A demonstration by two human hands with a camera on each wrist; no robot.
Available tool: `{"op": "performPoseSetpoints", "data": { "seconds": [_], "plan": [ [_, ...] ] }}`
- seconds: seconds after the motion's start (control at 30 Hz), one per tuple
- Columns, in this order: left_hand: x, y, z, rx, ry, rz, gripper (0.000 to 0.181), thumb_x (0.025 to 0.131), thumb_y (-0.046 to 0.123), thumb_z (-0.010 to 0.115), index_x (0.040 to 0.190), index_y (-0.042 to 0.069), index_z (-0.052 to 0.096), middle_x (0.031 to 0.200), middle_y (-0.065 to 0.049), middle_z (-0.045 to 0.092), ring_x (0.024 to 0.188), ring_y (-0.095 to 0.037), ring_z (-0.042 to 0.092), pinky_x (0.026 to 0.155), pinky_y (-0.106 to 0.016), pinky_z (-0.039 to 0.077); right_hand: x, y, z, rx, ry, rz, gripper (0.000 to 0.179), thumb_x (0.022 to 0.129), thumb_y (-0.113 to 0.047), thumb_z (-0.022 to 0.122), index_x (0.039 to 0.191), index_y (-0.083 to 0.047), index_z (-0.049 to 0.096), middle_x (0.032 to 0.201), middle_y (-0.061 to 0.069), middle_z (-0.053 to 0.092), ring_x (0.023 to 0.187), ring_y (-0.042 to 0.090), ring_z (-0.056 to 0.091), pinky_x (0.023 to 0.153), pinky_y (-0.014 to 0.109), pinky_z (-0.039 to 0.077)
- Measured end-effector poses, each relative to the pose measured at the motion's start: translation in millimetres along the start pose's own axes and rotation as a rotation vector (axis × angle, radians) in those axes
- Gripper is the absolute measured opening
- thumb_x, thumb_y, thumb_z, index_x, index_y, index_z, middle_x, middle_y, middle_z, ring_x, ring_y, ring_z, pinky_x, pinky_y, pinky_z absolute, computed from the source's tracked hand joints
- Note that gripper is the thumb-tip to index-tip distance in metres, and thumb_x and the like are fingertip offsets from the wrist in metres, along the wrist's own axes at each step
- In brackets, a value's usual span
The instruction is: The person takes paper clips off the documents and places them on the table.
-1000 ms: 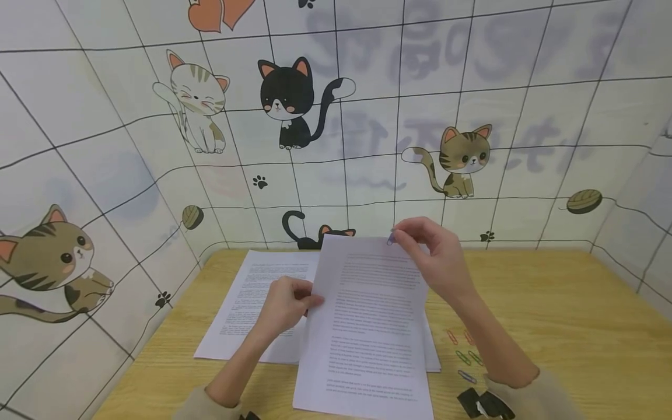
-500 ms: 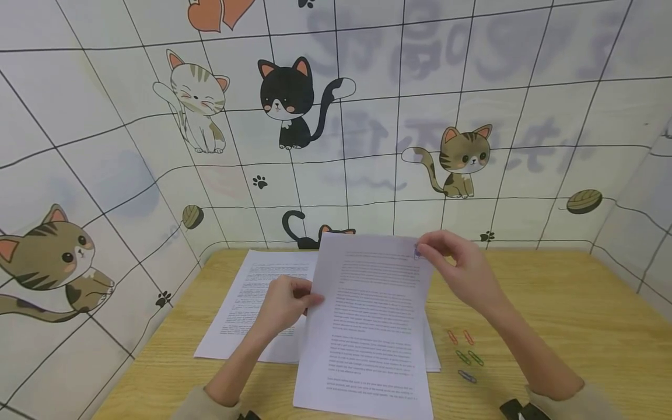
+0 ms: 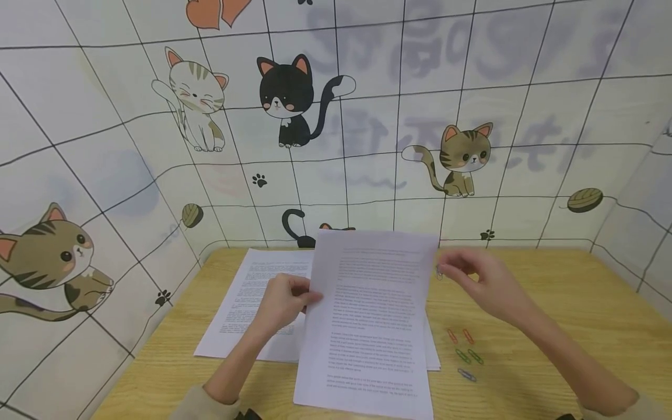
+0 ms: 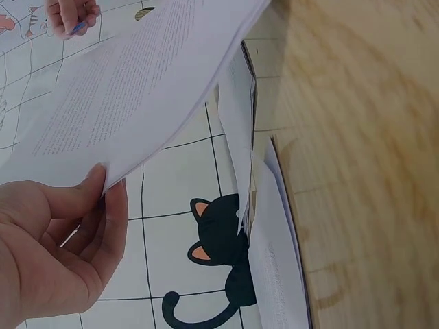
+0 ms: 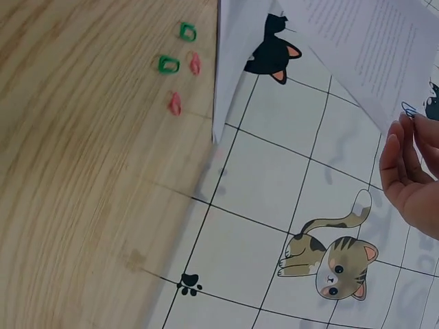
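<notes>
My left hand (image 3: pixel 286 300) pinches the left edge of a printed paper stack (image 3: pixel 373 326), thumb in front and fingers behind, holding it tilted up. In the left wrist view the stack (image 4: pixel 130 89) bends away from the thumb, its sheets slightly fanned at the edge. Off the stack's upper right corner, my right hand (image 3: pixel 480 283) pinches a blue paper clip (image 3: pixel 439 272) between thumb and fingertips. The clip (image 5: pixel 409 110) also shows in the right wrist view, overlapping the page there.
More printed sheets (image 3: pixel 252 303) lie on the wooden table (image 3: pixel 567 326) behind and left of the held stack. To its right lie red clips (image 3: pixel 468 336), green clips (image 3: pixel 462 356) and a blue clip (image 3: pixel 466 374). A cat-patterned wall covering (image 3: pixel 367 181) rises behind the table.
My right hand has moved right and slightly down with the blue paper clip, from the stack's top edge to beyond its right corner. My left hand keeps its grip in about the same place.
</notes>
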State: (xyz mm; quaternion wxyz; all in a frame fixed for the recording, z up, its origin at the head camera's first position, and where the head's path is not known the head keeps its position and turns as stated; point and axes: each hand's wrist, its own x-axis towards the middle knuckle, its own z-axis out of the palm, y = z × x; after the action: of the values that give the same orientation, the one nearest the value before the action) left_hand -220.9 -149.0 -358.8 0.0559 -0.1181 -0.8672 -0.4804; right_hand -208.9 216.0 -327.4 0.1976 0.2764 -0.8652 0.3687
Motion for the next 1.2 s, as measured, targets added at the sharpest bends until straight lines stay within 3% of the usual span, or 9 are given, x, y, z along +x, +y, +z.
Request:
{"op": "performPoseSetpoints", "data": {
  "seconds": [0.4,0.67,0.83,0.97,1.2],
  "plan": [
    [1.8,-4.3,-0.3,-0.045,0.003,-0.042,0.004,0.084,-0.003,0.077,0.088,-0.003,0.077,0.077,-0.008,0.072,0.061,-0.017,0.066,0.063,-0.036,0.058,-24.6,17,-14,-0.066,-0.119,0.067,0.004,0.096,-0.009,0.069,0.093,-0.011,0.069,0.085,-0.01,0.066,0.075,0.003,0.062,0.065,0.024,0.052],
    [3.2,-4.5,-0.4,-0.052,0.01,-0.057,0.006,0.085,-0.003,0.077,0.091,-0.003,0.077,0.079,-0.009,0.073,0.062,-0.018,0.067,0.064,-0.033,0.057,-43.2,36,-11,-0.056,-0.229,-0.002,0.014,0.091,-0.003,0.073,0.092,-0.016,0.067,0.083,-0.014,0.065,0.072,0.0,0.059,0.064,0.022,0.053],
    [3.4,-4.3,-0.3,-0.052,0.013,-0.06,0.007,0.085,-0.003,0.077,0.092,-0.003,0.078,0.08,-0.009,0.073,0.062,-0.019,0.067,0.064,-0.031,0.056,-56.3,45,-7,0.002,-0.315,-0.023,0.014,0.092,-0.003,0.072,0.092,-0.015,0.066,0.082,-0.013,0.066,0.071,0.002,0.058,0.061,0.022,0.051],
    [3.0,-3.7,-0.4,-0.057,0.011,-0.063,0.008,0.085,-0.003,0.076,0.093,-0.003,0.077,0.081,-0.008,0.073,0.063,-0.019,0.067,0.065,-0.031,0.056,-64.2,49,-6,0.075,-0.407,0.012,0.009,0.094,-0.008,0.071,0.092,-0.015,0.065,0.081,-0.013,0.065,0.07,0.004,0.058,0.059,0.022,0.049],
    [2.8,-4.0,-1.0,-0.065,0.006,-0.056,0.007,0.086,-0.003,0.076,0.093,-0.003,0.077,0.081,-0.009,0.073,0.062,-0.019,0.067,0.064,-0.031,0.056,-74.5,58,-5,0.202,-0.569,0.058,0.007,0.095,-0.005,0.068,0.091,-0.011,0.066,0.083,-0.012,0.062,0.072,-0.003,0.053,0.056,0.023,0.048]
  ]
}}
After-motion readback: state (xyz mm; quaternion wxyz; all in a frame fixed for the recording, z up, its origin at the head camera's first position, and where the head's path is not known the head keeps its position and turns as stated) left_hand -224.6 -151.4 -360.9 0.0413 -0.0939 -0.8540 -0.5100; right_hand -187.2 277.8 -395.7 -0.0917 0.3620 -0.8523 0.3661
